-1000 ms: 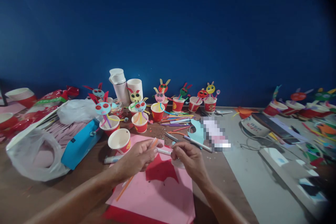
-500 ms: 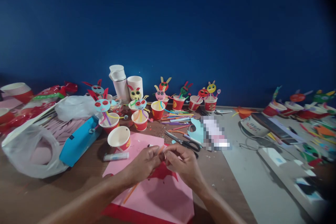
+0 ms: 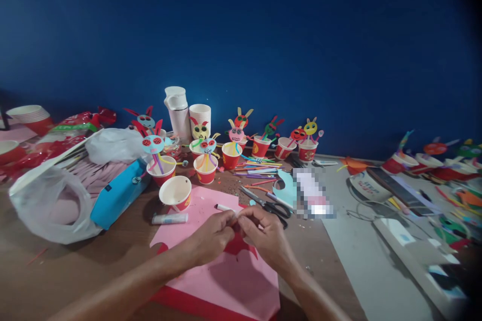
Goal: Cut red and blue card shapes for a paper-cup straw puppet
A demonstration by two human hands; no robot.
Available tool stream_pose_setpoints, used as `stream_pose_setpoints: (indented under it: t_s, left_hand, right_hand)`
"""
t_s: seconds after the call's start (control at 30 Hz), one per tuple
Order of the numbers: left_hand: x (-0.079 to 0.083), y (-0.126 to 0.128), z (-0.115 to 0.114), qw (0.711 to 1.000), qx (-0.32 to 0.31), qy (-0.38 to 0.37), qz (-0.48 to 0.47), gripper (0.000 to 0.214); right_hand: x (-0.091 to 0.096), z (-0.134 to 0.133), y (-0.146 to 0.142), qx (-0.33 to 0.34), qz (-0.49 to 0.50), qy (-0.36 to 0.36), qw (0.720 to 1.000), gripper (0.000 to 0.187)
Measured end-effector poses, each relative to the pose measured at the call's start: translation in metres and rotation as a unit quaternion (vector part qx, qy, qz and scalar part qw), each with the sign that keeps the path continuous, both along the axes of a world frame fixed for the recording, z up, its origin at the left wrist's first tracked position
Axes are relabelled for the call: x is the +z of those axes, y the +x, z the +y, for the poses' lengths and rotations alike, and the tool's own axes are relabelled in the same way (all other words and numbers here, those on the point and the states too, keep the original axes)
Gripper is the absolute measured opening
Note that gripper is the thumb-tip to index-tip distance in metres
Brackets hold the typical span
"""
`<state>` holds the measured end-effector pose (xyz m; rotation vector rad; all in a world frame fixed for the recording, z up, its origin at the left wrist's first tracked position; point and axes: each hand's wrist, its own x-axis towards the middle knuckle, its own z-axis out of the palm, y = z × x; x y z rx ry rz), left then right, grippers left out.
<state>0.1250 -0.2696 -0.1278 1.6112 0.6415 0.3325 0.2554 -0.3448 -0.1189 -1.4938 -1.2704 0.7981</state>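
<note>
Over the pink paper sheet (image 3: 235, 288) at bottom centre of the frame, our left hand (image 3: 211, 238) and right hand (image 3: 265, 236) are closed, fingertips meeting above red paper (image 3: 237, 246); anything pinched is hidden. Scissors (image 3: 268, 207) lie just beyond.

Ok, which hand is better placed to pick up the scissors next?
Probably the right hand: the black-handled scissors lie just beyond its knuckles, near the edge of the pink paper, while the left hand sits farther from them.

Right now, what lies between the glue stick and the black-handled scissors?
In the head view, a pink paper sheet with a small white marker on it lies between the glue stick and the black-handled scissors.
</note>
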Motion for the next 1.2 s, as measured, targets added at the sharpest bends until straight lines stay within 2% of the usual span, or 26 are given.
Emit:
stream_pose_setpoints:
  t_s: [0.2,0.53,0.8,1.07,1.2]
  left_hand:
    - [-0.002,-0.003,0.003,0.999,-0.003,0.041,0.01,0.019]
    - [-0.004,-0.003,0.001,0.999,0.01,0.032,0.0,0.01]
    - [-0.004,-0.003,0.002,0.999,0.004,0.04,0.001,0.011]
    - [0.008,-0.004,-0.001,0.996,0.0,0.088,0.02,0.031]
    - [0.009,-0.005,-0.001,0.992,-0.002,0.121,0.031,0.033]
  right_hand:
    - [-0.005,-0.002,-0.002,-0.014,-0.021,-0.005,1.0,0.016]
    - [-0.003,-0.002,-0.006,-0.051,-0.033,-0.011,0.998,0.019]
    - [-0.003,-0.004,-0.006,-0.048,-0.043,-0.015,0.998,0.019]
    - [-0.006,-0.002,-0.006,-0.05,-0.034,-0.002,0.998,0.02]
    - [-0.005,-0.002,-0.006,-0.049,-0.026,0.005,0.998,0.021]
